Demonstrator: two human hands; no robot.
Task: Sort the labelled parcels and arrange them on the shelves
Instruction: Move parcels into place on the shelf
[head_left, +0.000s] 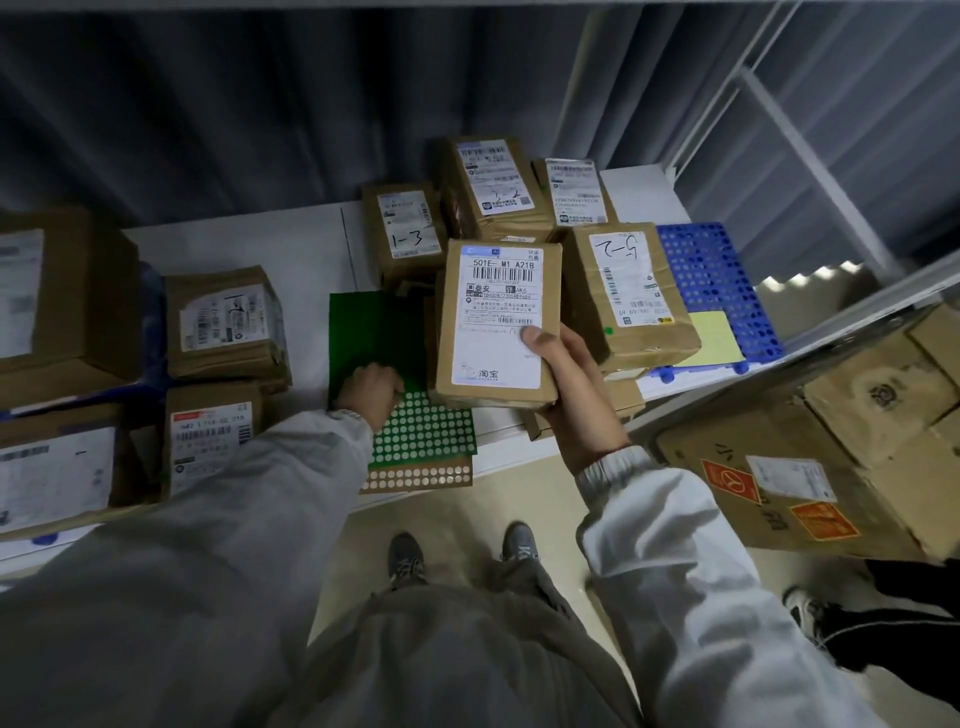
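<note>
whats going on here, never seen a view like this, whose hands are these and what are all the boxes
There is only one picture, taken by a wide-angle camera worn on a person's head, looking down at their own arms and shoes. No machine is involved. The right hand holds up a brown parcel so that its white shipping label faces the camera. The left hand rests on a green perforated mat lying on the white shelf. More labelled parcels sit on that shelf; one is marked 1-3 by hand. A blue perforated mat lies at the right, and larger cartons are stacked beyond it.
</note>
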